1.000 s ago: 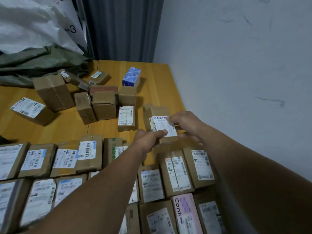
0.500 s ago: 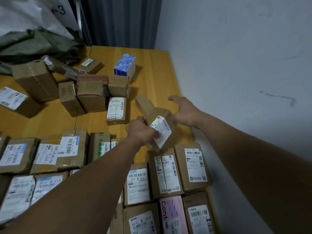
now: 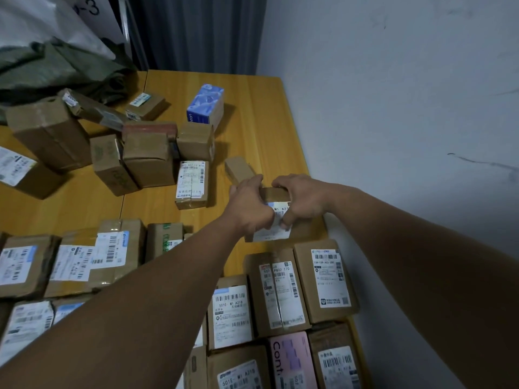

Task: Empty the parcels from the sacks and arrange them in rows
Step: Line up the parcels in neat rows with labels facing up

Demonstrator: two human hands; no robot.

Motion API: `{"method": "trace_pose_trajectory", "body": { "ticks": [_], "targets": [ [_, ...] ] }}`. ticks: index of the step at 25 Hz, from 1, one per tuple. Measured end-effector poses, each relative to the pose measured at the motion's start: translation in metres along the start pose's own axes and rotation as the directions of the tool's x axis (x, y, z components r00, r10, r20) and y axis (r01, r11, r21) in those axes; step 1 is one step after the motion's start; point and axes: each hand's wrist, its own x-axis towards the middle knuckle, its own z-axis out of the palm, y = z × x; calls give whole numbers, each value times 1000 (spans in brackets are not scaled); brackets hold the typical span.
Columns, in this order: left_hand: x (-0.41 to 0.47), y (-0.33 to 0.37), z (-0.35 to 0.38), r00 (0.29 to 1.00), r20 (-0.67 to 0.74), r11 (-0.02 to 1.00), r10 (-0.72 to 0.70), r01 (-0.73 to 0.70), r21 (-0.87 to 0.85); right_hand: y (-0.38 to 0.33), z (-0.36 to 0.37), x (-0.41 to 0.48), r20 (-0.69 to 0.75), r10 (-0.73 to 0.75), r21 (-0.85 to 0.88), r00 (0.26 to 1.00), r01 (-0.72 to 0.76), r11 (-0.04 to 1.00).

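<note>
Both hands are on the parcel (image 3: 276, 196) right now. The left hand (image 3: 250, 209) is curled around its left side, and the right hand (image 3: 304, 202) is wrapped over the far right corner with the fingertips down on the white label. The parcel is label up on the bench (image 3: 252, 108), close to the right edge where the bench meets the wall (image 3: 393, 108). I can't tell if it's flat on the wood or a bit lifted.

Just on my side of it is the front of the sorted rows. A brown box (image 3: 325, 279) hugs the bench edge and a taped box (image 3: 276, 293) is snug against its left side. More labelled boxes run left and toward me, packed side to side.

Just behind the left hand there's a small plain box (image 3: 238, 168), and a labelled box (image 3: 192, 182) sits left of that. Further back is the loose pile (image 3: 146, 155), with a blue box (image 3: 206, 103) standing on its far side.

For open room, there's bare wood in the far right corner past the blue box. There's also a strip on the left between the loose pile and the rows. The green sack (image 3: 56, 71) is slumped at the back left.
</note>
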Motion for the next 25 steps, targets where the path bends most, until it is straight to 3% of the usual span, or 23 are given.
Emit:
{"method": "trace_pose_trajectory", "body": {
  "ticks": [4,7,11,14,16,21,25],
  "targets": [
    [9,-13,13,994,-67,989,-89,80,-121,19,2,5,-36,191,-11,981,-192,981],
    [14,-30,21,977,-54,966,-205,194,-170,42,12,8,-52,389,178,920,-374,910],
    [23,-50,31,954,-14,936,-298,290,-198,68,33,18,-5,510,586,860,-411,699],
    [31,-58,44,946,5,927,-324,318,-200,78,57,34,64,564,757,824,-408,510],
    [34,-61,56,942,28,922,-335,334,-194,80,69,43,112,560,798,821,-410,442],
    [40,-73,70,932,50,910,-360,362,-202,94,88,60,18,653,587,757,-536,606],
    [42,-81,69,926,46,909,-374,375,-184,92,102,65,-47,681,489,730,-578,653]
  ]
}}
